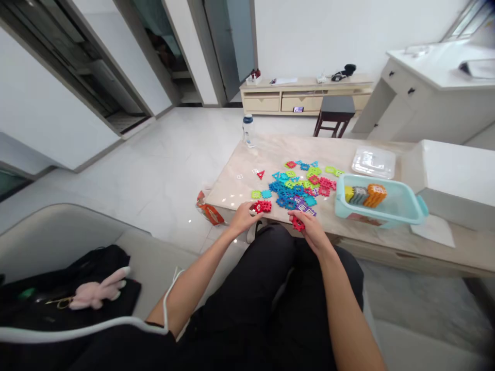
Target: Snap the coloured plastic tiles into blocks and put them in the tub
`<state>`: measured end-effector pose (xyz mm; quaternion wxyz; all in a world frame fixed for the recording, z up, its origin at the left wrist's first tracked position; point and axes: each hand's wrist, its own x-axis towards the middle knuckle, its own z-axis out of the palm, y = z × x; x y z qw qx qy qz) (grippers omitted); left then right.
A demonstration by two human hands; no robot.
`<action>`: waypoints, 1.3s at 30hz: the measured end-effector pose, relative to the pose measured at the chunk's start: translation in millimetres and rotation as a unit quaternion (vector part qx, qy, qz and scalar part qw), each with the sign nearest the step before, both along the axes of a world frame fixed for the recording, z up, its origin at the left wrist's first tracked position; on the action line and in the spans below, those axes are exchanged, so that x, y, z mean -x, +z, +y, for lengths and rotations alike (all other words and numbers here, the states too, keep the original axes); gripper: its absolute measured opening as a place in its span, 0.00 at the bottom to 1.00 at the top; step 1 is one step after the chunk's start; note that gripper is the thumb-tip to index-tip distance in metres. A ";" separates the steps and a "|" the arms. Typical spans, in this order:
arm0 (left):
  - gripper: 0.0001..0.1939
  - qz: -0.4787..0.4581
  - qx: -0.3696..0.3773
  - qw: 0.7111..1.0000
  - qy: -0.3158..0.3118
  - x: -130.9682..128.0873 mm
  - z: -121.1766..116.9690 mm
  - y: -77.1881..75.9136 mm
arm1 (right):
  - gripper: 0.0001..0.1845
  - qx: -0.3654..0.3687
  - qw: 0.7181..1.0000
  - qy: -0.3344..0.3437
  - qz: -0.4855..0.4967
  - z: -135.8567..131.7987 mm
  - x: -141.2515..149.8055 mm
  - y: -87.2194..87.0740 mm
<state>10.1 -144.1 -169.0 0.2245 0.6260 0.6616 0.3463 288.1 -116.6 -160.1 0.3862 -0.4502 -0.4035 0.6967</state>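
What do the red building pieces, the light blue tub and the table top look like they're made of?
The red building pieces look like moulded plastic, glossy with crisp cut-outs. The light blue tub seems plastic, smooth-rimmed. The table top may be polished stone: veined, glossy.

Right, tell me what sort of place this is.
Most likely a living room in a home: a cushioned sofa in the foreground, a low stone-topped table scattered with plastic toy pieces, and a cream drawer console against the wall.

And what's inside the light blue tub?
The light blue plastic tub holds a yellow stack, a grey stack and an orange stack of toy blocks. Whatever lies beneath them is hidden.
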 end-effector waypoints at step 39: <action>0.23 0.335 0.084 0.903 -0.257 3.1 83.8 17.5 | 0.21 -0.018 0.997 -0.052 0.049 16.2 -10.7 -3.9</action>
